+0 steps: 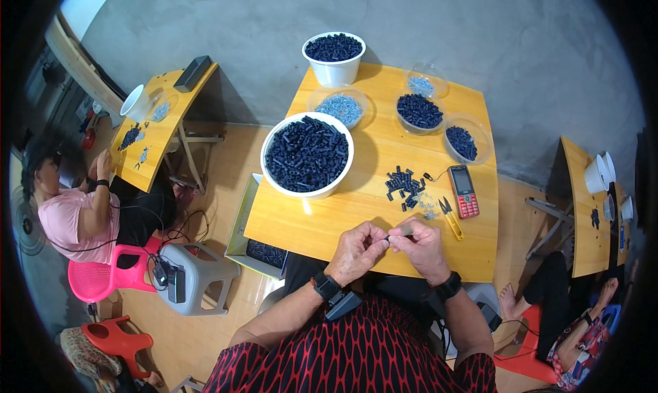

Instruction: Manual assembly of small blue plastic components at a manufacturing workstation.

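Over the table's near edge, my left hand (360, 249) and my right hand (421, 249) meet fingertip to fingertip. Both are closed in a pinch around a small black piece (388, 239), mostly covered by the fingers. A greyish wrapping or piece shows at my right index finger; I cannot tell which. Just beyond my hands lies a loose pile of short black tubular parts (404, 184). Beside it are small shiny silvery bits (430, 206) and yellow-handled snips (450, 219), blades pointing away. A red and black keypad phone (464, 193) lies to their right.
On the yellow table (274, 218) stand a large white bucket (269, 177) of black parts, another bucket (336, 72) behind, and several clear bowls of black or silvery parts. A box (236, 245) sits below left. A person (86, 215) works at a left table; others sit lower left and right.
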Motion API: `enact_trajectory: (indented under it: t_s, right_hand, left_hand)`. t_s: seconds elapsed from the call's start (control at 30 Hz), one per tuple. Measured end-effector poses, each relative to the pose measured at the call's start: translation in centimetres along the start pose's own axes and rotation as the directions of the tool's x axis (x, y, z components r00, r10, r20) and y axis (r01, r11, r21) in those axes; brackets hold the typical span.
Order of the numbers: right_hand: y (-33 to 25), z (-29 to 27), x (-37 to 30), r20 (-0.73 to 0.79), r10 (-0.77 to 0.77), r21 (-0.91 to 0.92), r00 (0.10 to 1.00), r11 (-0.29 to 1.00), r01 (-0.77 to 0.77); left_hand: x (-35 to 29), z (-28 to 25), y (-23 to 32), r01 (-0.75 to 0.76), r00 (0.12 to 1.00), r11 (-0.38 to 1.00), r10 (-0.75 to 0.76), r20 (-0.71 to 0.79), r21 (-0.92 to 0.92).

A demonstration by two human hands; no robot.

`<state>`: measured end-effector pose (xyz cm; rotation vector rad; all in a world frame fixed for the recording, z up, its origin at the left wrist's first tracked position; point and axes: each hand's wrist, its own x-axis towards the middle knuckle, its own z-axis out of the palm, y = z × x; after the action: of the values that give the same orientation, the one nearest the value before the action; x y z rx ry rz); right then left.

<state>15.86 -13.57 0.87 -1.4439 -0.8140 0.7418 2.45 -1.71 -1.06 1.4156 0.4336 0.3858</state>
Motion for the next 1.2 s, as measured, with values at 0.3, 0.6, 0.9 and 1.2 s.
enact_trajectory:
  t_s: [0.3, 0.6, 0.9, 1.2]
  right_hand:
    - [-0.5, -0.6, -0.1, 0.043, 0.106, 0.086, 0.993, 0.99, -0.11]
    - [-0.1, -0.1, -0.5, 0.023, -0.142, -0.175, 0.99, 0.974, 0.143]
    - [-0.9, -0.7, 0.3, 0.173, -0.275, -0.277, 0.946, 0.908, 0.314]
    - [-2.6, -3.0, 5.7, -0.063, -0.295, -0.57, 0.953, 0.795, 0.208]
  left_hand:
    - [0.1, 0.0, 0.2, 0.021, 1.0, 0.998, -0.02, 0.016, -0.065]
    - [0.0, -0.1, 0.2, 0.029, 0.999, 0.999, -0.028, 0.02, -0.026]
    - [0.0, 0.0, 0.6, 0.058, 0.998, 0.998, -0.057, 0.017, -0.007]
    - [-0.1, -0.1, 0.7, 0.013, 0.999, 0.999, -0.012, -0.038, 0.037]
